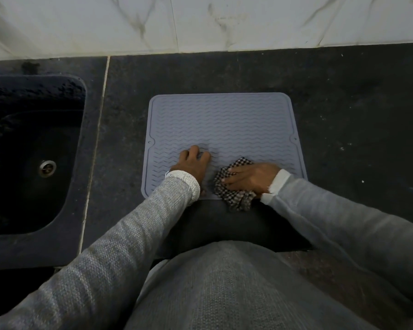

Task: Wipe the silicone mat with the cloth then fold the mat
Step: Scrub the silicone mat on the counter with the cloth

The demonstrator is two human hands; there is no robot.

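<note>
The grey-lilac rectangular silicone mat (224,129), with rounded corners, a raised border and wavy ridges across its face, is lying flat and unfolded on the dark stone counter. A small notch with a hole is showing midway along each side edge. The black-and-white checked cloth (234,186) is sitting bunched on the mat's near right portion, overhanging the near edge.

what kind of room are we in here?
Most likely a kitchen: a dark stone counter with a sunken sink and drain, marble-look wall tiles behind, and a ridged silicone mat laid out on the counter.
</note>
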